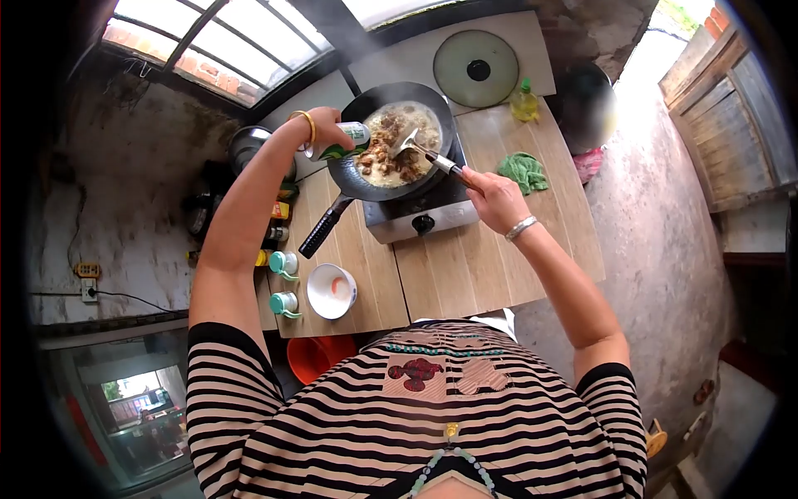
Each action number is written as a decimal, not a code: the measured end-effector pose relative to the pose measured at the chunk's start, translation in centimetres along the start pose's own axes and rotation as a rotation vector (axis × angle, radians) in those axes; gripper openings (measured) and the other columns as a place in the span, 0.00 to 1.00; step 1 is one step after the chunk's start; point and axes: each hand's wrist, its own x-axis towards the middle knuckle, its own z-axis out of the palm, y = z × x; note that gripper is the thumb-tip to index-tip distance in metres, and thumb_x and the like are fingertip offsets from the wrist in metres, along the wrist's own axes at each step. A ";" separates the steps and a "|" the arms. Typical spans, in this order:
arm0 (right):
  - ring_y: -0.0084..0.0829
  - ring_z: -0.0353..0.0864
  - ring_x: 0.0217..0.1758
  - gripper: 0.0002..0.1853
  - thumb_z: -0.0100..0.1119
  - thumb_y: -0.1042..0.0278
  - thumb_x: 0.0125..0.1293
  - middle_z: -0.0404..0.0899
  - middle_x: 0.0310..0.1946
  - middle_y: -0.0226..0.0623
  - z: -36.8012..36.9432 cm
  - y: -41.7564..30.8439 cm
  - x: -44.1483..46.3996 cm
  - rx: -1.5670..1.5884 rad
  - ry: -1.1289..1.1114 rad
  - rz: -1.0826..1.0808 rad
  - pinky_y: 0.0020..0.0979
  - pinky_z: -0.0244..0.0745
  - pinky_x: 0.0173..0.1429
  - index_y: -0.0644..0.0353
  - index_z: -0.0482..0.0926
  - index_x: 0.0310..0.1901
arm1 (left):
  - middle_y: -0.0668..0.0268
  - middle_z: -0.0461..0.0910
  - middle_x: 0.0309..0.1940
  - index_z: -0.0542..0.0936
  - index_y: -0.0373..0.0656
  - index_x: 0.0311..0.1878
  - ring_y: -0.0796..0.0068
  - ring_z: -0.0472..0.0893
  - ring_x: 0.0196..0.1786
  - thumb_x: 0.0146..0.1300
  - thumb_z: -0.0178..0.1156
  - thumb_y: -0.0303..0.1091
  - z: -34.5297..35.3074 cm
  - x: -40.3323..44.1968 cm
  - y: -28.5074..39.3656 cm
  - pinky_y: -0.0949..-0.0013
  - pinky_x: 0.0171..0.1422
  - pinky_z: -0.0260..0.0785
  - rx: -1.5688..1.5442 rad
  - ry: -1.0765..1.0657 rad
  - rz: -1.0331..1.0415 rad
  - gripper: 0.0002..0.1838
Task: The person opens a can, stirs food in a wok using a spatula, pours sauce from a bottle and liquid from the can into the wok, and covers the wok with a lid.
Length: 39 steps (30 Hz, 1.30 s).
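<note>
My left hand point(326, 130) is wrapped round a green and white drink can point(353, 137), tipped sideways over the left rim of the wok. In my right hand point(496, 200) is the dark handle of a metal spatula point(440, 160), its blade down among the food. The wok point(449, 125) sits on a gas stove point(422, 223) and holds brown pieces in pale, bubbling liquid point(391, 141). Its black handle point(324, 226) points toward me on the left. Steam rises at the back. Whether liquid is leaving the can I cannot tell.
A glass lid point(475, 69) leans against the back wall. Beside it stand an oil bottle point(524, 101) and a crumpled green cloth point(524, 172). On the left are a white bowl point(332, 293), two teal-lidded jars point(283, 264) and several bottles. A red bucket point(320, 356) is below the table edge.
</note>
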 end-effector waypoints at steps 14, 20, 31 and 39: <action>0.46 0.81 0.36 0.18 0.61 0.73 0.58 0.81 0.34 0.46 -0.9 -1.2 -4.5 0.192 0.133 0.081 0.37 0.76 0.42 0.58 0.81 0.52 | 0.54 0.83 0.43 0.81 0.38 0.48 0.60 0.83 0.44 0.35 0.71 0.60 -0.1 2.5 1.6 0.64 0.49 0.75 0.117 0.030 0.070 0.40; 0.25 0.85 0.40 0.20 0.62 0.77 0.61 0.85 0.42 0.43 -3.4 -1.5 -8.2 0.527 0.176 0.292 0.26 0.78 0.44 0.65 0.78 0.56 | 0.56 0.84 0.40 0.83 0.36 0.46 0.64 0.84 0.39 0.36 0.72 0.59 -1.7 1.7 1.8 0.65 0.42 0.77 -0.172 0.042 0.035 0.38; 0.18 0.81 0.44 0.20 0.63 0.77 0.63 0.84 0.43 0.35 -4.2 -1.9 -9.1 0.707 0.185 0.430 0.21 0.77 0.47 0.66 0.77 0.58 | 0.57 0.83 0.44 0.82 0.37 0.50 0.64 0.82 0.46 0.38 0.73 0.58 7.3 4.1 -0.5 0.67 0.51 0.74 -0.154 -0.008 -0.049 0.39; 0.11 0.72 0.27 0.20 0.62 0.76 0.64 0.82 0.36 0.26 -4.4 -2.1 -9.0 0.858 0.240 0.403 0.16 0.69 0.29 0.63 0.77 0.58 | 0.59 0.82 0.42 0.81 0.38 0.50 0.70 0.82 0.43 0.41 0.75 0.53 4.2 2.3 0.2 0.68 0.49 0.74 -0.572 0.062 -0.004 0.35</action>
